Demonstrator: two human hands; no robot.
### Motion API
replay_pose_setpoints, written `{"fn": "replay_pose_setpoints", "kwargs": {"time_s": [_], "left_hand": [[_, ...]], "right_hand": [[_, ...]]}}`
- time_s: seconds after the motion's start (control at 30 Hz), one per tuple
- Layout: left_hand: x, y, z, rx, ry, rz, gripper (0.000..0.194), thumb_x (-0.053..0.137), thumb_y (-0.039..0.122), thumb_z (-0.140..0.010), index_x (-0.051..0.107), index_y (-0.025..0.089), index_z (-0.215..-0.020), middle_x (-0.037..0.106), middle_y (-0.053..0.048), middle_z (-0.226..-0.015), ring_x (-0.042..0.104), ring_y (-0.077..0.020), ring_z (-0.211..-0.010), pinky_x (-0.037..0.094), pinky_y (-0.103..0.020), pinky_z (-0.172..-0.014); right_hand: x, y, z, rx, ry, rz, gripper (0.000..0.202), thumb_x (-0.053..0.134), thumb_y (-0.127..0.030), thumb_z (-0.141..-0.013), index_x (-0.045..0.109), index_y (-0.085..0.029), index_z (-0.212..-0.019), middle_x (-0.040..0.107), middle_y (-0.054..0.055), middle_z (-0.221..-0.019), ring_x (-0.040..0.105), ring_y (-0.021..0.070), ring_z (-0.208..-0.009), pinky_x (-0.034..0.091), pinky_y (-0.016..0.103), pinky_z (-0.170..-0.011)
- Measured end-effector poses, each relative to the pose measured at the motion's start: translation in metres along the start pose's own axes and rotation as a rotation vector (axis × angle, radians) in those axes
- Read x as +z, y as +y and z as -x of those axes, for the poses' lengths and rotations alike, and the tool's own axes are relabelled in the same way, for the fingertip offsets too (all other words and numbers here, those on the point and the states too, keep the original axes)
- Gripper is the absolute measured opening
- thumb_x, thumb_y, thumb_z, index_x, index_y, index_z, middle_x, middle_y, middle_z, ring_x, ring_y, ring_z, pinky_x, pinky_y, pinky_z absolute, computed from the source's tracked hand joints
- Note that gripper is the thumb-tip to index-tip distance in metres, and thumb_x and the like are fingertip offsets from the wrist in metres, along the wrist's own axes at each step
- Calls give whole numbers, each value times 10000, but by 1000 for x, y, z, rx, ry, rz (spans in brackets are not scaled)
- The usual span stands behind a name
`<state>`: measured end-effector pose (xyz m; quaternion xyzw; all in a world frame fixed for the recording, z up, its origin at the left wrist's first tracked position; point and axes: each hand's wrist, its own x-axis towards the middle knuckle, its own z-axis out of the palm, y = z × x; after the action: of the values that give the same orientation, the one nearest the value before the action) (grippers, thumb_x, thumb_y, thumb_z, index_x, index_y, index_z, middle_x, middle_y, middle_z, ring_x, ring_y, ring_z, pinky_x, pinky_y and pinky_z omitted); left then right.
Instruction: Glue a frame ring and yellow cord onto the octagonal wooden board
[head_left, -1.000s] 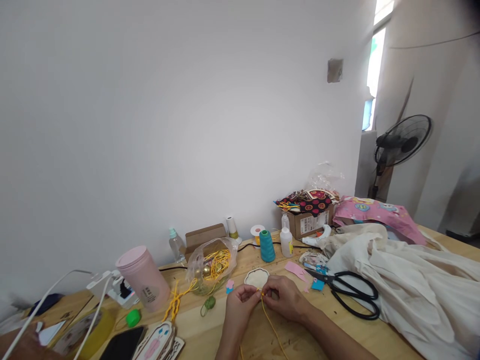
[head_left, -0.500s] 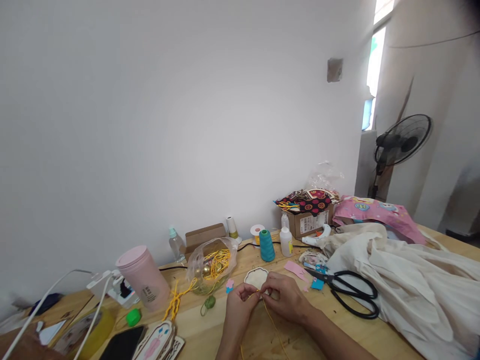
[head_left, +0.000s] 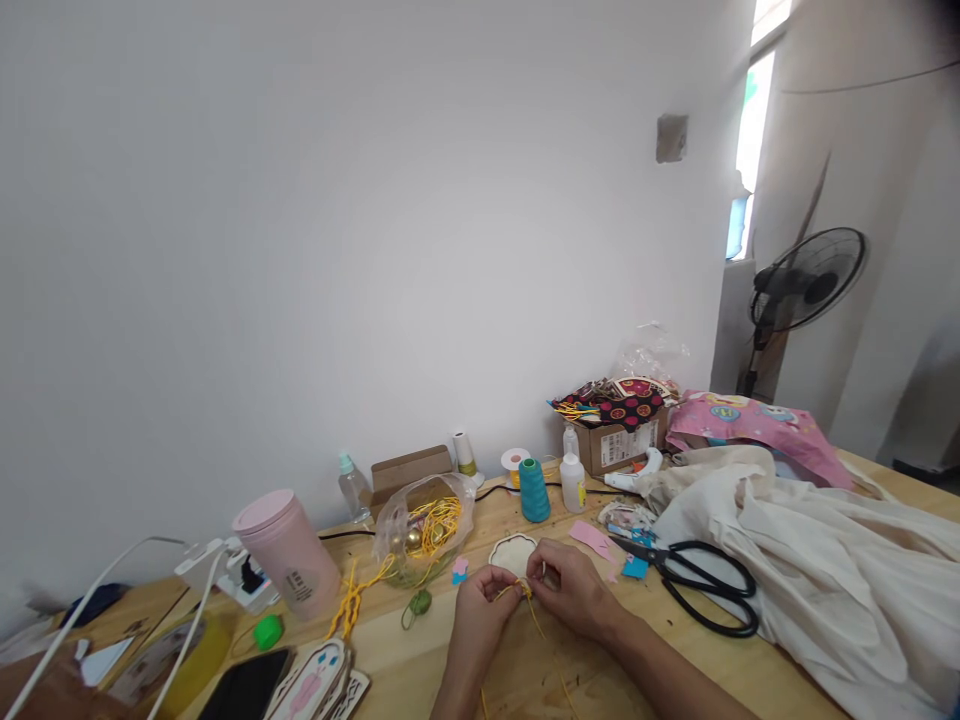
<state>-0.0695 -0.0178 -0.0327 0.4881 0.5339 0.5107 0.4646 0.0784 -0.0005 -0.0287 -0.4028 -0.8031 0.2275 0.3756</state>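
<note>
A yellow cord (head_left: 539, 625) runs between my two hands, and its loose ends hang down toward the table's front edge. My left hand (head_left: 484, 605) pinches the cord, where a small loop or knot shows at the fingertips. Close beside it, my right hand (head_left: 568, 588) has its thumb and fingertips pressed together at the same loop; the exact grip is partly hidden. Just behind my hands lies a pale scalloped piece with a dark edge line (head_left: 513, 552). Small pink and blue scraps (head_left: 460, 570) and a bundle of green thread (head_left: 420, 603) lie left of my left hand.
Black scissors (head_left: 705, 585) lie right of my hands, beside white cloth (head_left: 817, 560). Behind stand a teal thread cone (head_left: 534, 492) and a white bottle (head_left: 573, 484). Leftward are a plastic bag of yellow cord (head_left: 427, 525), a pink canister (head_left: 289, 555) and a phone (head_left: 247, 686).
My right fingertips have moved slightly right, away from the left ones. A yellow loop now shows between the hands, where the fingers were close together before.
</note>
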Motion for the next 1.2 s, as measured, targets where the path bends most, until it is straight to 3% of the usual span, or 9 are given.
{"fn": "replay_pose_setpoints", "kwargs": {"time_s": [0.13, 0.6, 0.9, 1.2], "left_hand": [[0, 0, 0, -5, -2, 6, 94, 659, 171, -485, 592, 131, -535, 616, -7, -535, 561, -147, -562, 414, -231, -563], [-1, 0, 1, -19, 16, -6, 136, 685, 208, -461, 603, 130, -535, 634, -17, -528, 566, -147, -533, 416, -224, -534], [4, 1, 3, -23, 57, -55, 94, 664, 171, -465, 603, 124, -520, 630, -24, -504, 558, -152, -504, 407, -228, -504], [1, -2, 2, -12, 66, -109, 68, 643, 159, -480, 606, 116, -518, 620, -19, -491, 542, -144, -493, 391, -223, -493]], "right_hand": [[1, 0, 1, -67, -26, -8, 165, 486, -64, -632, 583, -191, -671, 557, -5, -691, 504, 116, -678, 351, 191, -578], [1, 1, 1, -46, -64, 80, 137, 496, -161, -673, 626, -202, -676, 596, 7, -695, 526, 126, -664, 359, 200, -568], [11, -3, 2, -7, -18, 333, 152, 469, -157, -637, 611, -192, -599, 595, 22, -646, 530, 141, -606, 315, 217, -503], [12, 2, 2, 110, 15, 40, 112, 454, -106, -592, 551, -162, -591, 559, -2, -609, 489, 105, -577, 323, 184, -505]]}}
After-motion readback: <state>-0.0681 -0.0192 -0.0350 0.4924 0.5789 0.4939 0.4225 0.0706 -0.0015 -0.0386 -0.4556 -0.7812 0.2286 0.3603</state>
